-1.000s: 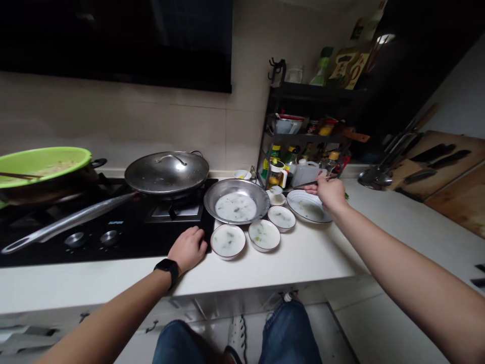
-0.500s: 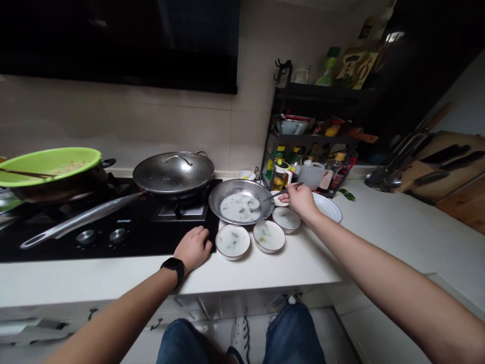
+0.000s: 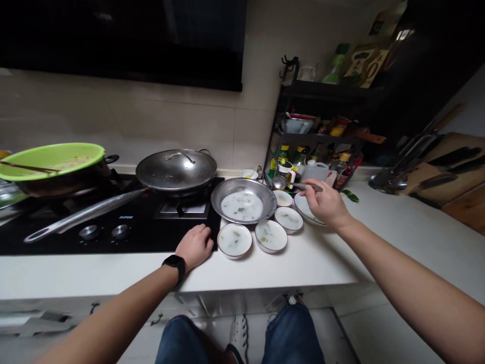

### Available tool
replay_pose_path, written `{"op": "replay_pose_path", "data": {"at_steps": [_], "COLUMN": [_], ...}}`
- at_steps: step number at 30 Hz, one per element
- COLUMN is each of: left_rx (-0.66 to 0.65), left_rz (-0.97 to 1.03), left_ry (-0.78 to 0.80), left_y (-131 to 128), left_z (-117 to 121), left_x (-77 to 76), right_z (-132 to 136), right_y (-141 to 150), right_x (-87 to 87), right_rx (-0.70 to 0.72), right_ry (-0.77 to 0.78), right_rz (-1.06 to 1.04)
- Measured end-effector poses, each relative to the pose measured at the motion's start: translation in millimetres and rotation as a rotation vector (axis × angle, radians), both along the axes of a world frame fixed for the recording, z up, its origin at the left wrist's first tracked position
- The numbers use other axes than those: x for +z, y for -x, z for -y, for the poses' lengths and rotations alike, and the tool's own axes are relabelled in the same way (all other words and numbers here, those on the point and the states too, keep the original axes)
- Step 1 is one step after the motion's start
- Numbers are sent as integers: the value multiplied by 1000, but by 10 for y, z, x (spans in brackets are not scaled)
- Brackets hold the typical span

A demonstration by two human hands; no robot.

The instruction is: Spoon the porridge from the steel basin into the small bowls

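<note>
Metal ladle (image 3: 280,182) — clamped in the right hand (image 3: 325,203); left hand (image 3: 194,246) — can't tell its grip.

Kitchen, as shown by: black cooktop (image 3: 147,237) set into white counter (image 3: 322,265); lidded wok (image 3: 176,173) on it; filled bowls (image 3: 234,241) near front edge; bottle rack (image 3: 328,89) along back edge.

Left hand (image 3: 194,246): bare, as is the forearm (image 3: 125,308).
Right hand (image 3: 326,202): bare; wrist and forearm likewise uncovered.
Watch (image 3: 175,263): left wrist; black, rectangular face with rounded corners, smooth and dark.
Watch band (image 3: 181,273): black, wide, close-fitting.
Jeans (image 3: 293,336): blue denim – both legs partly visible, slightly mottled in tone.
Shoe (image 3: 238,331): white with small holes – only partly visible between the legs; dark, wavy edging along one side.
</note>
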State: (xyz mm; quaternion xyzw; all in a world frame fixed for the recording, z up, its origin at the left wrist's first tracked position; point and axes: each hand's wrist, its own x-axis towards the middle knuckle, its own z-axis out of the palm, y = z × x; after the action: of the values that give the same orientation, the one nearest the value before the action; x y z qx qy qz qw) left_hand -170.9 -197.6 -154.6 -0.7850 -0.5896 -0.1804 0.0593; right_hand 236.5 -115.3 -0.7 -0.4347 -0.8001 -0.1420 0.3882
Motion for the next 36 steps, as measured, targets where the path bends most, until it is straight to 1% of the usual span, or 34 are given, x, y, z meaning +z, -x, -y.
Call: {"op": "replay_pose_path", "data": {"at_steps": [1,3,8,10,13,14,17,20,22,28,32,34,36], "left_rx": [-2,-3,1,3,8,8,7,7,5,-4,-4,3,8], "left_rz": [1,6,24,23,9,2,-11,-11,-6,23,19,11,6], "left_ry": [-2,-8,-10,-8,-3,0,4,0,-2,-7,4,9,9], "left_y": [3,7,7,6,7,8,13,13,11,9,8,5,-1], "left_z": [-1,-3,-1,1,0,-1,-4,-3,-2,-4,-3,0,5], "left_x": [-3,-8,-5,-3,-4,-4,-3,2,5,3,7,12,18], "right_z": [-68,-189,-335,-365,-428,-454,-519,-531,-507,-412,-394,-402,-417], "right_y": [-61,-136,-111,-88,-105,-123,-190,-239,-252,-246,-208,-154,-60], "right_x": [-2,-53,-320,-414,-506,-524,-544,-505,-443,-125,55,83,55], "right_rx": [-62,-140,-224,-249,-284,-293,-313,-313,-302,-260,-191,-156,-133], "right_ry": [16,94,322,404,544,574,590,577,566,522,497,522,561], "right_rz": [-39,-97,-275,-444,-804,-894,-1026,-1126,-1168,-1199,-1194,-1186,-1176]}}
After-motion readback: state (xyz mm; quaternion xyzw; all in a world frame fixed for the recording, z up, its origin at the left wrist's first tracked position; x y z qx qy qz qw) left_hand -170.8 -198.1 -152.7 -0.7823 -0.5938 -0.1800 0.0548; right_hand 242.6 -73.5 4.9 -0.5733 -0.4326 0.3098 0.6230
